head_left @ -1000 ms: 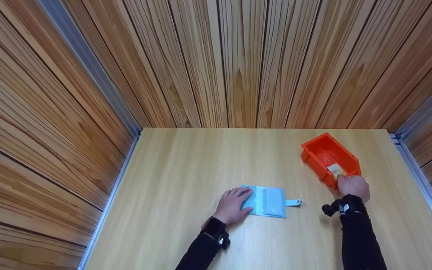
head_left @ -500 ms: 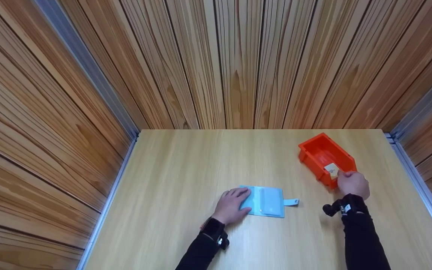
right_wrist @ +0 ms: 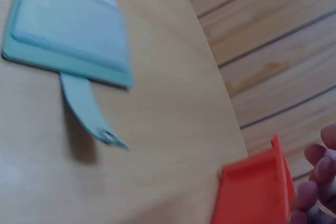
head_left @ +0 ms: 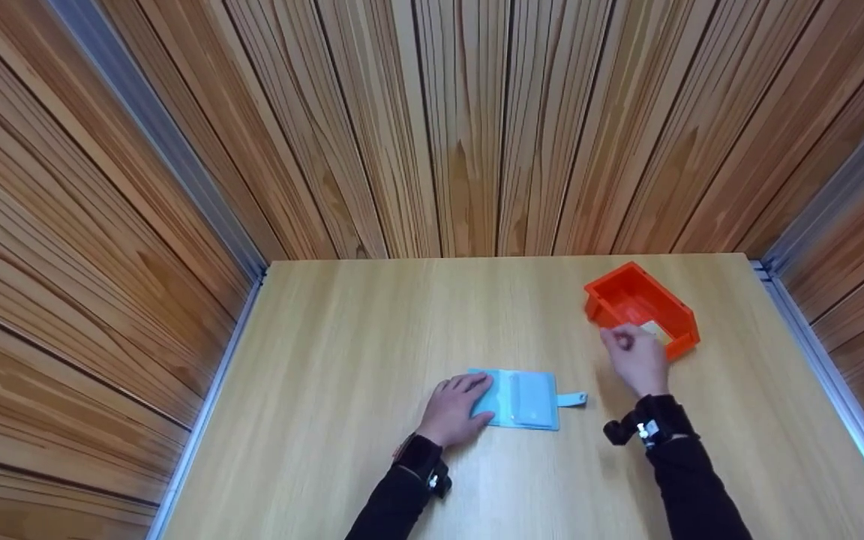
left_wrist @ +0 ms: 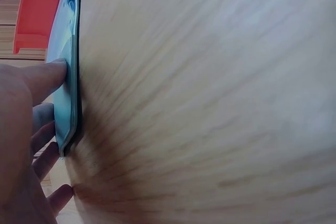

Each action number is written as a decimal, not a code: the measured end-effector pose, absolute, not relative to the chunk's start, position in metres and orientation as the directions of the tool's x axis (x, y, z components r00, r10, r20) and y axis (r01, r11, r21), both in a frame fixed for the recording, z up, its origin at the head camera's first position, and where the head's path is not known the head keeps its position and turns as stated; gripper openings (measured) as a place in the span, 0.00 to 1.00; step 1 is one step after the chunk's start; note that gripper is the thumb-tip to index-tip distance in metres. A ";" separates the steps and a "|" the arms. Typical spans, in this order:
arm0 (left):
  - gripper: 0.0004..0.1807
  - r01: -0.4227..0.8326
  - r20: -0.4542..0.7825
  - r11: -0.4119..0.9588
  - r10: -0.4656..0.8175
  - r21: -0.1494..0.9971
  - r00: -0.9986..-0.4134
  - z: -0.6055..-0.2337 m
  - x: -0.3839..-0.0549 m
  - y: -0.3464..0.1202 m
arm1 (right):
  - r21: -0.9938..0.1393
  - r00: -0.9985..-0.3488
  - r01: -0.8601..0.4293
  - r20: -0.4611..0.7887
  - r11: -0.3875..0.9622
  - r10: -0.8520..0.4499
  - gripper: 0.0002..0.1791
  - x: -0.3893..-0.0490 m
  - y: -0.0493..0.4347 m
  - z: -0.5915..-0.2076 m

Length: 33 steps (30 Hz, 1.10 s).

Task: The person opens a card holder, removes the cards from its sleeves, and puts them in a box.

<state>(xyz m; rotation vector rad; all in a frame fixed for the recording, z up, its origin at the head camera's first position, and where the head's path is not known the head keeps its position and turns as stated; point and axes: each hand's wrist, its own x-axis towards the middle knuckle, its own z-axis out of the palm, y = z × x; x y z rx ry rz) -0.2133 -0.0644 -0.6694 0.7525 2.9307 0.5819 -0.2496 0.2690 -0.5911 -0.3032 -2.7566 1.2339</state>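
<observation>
In the head view, a light blue wallet (head_left: 533,400) lies open and flat on the desk (head_left: 372,322), near the middle; its right half carries a block of clear sleeves, whose contents I cannot make out; its closing strap (head_left: 571,400) sticks out to the right; the left hand (head_left: 452,411) rests on the wallet's left half with fingers extended and relaxed; an orange bin (head_left: 631,306) stands farther back on the right, well apart from the wallet, and a pale card (head_left: 655,330) lies inside it at the near end, partly hidden; the right hand (head_left: 638,360) is in front of the bin's near left side, fingers bent toward the thumb; whether they pinch anything, or touch the bin, I cannot tell.

In the left wrist view, the wallet shows edge-on; the left thumb rests on it, and the other fingers spread beyond, some past its end; the orange bin appears behind, at the upper left.

In the right wrist view, somewhat blurred, the strap rises off the desk, casting a shadow, a metal snap near its tip; the bin fills the lower right, with the right hand's curled fingers just beside it in the frame.
</observation>
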 end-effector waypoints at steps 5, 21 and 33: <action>0.33 0.452 0.037 0.809 0.475 0.375 -0.879 -0.670 -0.213 -0.066 | -0.757 -0.995 0.099 -0.075 0.646 0.064 0.15 -0.241 0.241 -0.612; 0.34 0.436 0.023 0.834 0.456 0.339 -0.890 -0.672 -0.209 -0.064 | -0.511 -0.964 -0.146 -0.118 0.847 -0.238 0.44 -0.216 0.215 -0.663; 0.34 0.447 0.028 0.827 0.467 0.341 -0.884 -0.668 -0.211 -0.064 | -0.622 -0.978 -0.183 0.038 0.762 -0.203 0.16 -0.219 0.212 -0.669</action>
